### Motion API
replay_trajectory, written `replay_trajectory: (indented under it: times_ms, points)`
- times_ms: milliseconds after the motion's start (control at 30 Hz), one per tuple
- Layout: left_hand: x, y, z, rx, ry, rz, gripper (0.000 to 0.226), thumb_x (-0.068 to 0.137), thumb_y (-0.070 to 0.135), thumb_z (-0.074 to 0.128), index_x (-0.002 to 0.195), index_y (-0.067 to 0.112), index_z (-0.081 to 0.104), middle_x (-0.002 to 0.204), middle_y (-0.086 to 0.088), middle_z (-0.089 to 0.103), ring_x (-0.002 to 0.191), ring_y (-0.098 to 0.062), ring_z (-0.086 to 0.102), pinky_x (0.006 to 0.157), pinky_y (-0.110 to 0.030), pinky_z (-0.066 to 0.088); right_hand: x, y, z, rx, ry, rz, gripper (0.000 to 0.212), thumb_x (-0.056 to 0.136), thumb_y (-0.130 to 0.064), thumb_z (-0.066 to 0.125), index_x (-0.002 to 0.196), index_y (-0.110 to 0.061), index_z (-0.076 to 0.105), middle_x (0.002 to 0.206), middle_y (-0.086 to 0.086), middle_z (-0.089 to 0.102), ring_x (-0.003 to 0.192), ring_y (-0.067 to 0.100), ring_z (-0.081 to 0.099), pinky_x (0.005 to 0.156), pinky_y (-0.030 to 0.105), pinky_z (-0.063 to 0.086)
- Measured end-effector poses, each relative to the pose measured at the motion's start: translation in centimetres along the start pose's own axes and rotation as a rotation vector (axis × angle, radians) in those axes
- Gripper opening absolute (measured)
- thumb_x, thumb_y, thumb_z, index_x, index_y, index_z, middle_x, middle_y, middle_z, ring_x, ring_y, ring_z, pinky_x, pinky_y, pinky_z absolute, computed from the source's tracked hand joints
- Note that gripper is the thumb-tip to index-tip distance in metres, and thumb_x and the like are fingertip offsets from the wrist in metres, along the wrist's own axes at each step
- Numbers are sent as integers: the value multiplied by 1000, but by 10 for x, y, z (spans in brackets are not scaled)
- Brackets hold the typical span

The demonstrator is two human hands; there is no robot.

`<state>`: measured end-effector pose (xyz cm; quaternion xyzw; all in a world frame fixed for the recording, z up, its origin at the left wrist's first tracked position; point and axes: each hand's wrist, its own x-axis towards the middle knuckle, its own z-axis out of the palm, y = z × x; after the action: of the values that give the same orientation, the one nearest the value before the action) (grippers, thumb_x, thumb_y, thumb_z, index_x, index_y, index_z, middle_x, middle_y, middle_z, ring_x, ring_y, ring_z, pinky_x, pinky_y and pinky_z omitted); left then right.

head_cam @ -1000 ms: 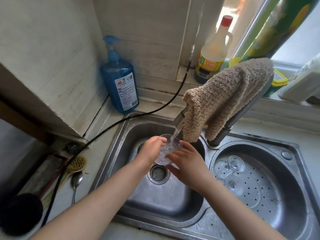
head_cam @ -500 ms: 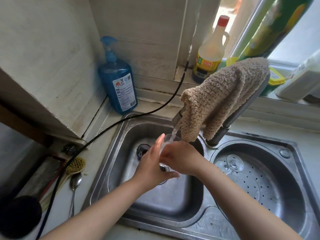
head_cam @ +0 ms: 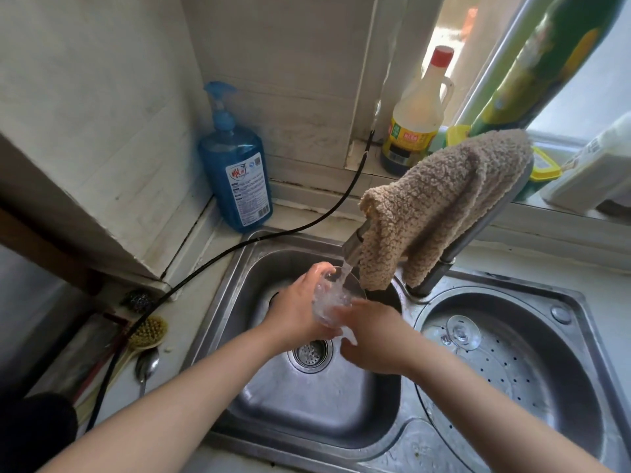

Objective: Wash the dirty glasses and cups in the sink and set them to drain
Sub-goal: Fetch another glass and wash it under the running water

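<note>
A clear glass [head_cam: 330,300] is under the running tap [head_cam: 353,246], over the left sink basin [head_cam: 259,268]. My left hand [head_cam: 297,312] grips the glass from the left, with fingers curled over its rim. My right hand [head_cam: 370,339] cups the glass from the right and below, and water splashes over its fingers. An upturned stemmed glass [head_cam: 462,332] stands in the perforated drain basin [head_cam: 532,353] on the right.
A tan cloth [head_cam: 440,203] hangs over the tap neck. A blue soap pump bottle [head_cam: 235,172] stands at the back left corner. A black cable [head_cam: 218,257] crosses the counter. A brush [head_cam: 146,334] and spoon [head_cam: 146,367] lie left of the sink. Bottles line the windowsill [head_cam: 416,114].
The glass has been turned between my hands under the water. My right hand moved from over the glass to its lower right side, and my left hand's fingers now curl over the rim.
</note>
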<state>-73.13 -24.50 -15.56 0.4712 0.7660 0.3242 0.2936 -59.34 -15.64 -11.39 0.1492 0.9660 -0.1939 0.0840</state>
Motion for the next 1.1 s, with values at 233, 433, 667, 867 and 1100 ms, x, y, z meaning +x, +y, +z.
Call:
replay_trajectory:
  times_ms: [233,433,667,867,1100]
  points:
    - [-4,-1,14,-102,102,-22,88,62,13,81,136,27,36,114,7,57,97,-13,61,82,-25,49,11,-21,3,555,15,126,44,90,-17,54,133,-18,47,128,0,59,117,12,56,101,28,43]
    - [-5,-4,-3,-113,-9,-61,92,54,28,89,127,42,35,115,11,60,103,-15,61,87,-36,52,-5,28,18,-174,129,-67,43,68,-11,63,110,-22,65,121,-3,65,127,16,50,108,38,36]
    - [-5,-5,5,-105,30,-44,90,59,23,86,132,34,34,127,7,57,114,-16,57,95,-34,47,1,-19,17,394,162,86,33,87,-23,56,120,-23,58,115,-2,66,104,16,60,89,29,47]
    - [-2,-3,-4,-166,-95,-127,90,54,36,88,127,40,36,118,11,61,106,-10,61,91,-36,52,-3,16,16,217,215,9,37,86,-57,41,86,-31,68,85,-15,67,85,4,56,92,25,34]
    - [-9,-10,-4,-524,-396,-308,68,68,58,73,128,37,46,114,10,66,106,-8,64,96,-37,50,15,5,12,795,256,214,32,95,-27,54,63,-23,54,58,-9,51,55,0,47,58,11,38]
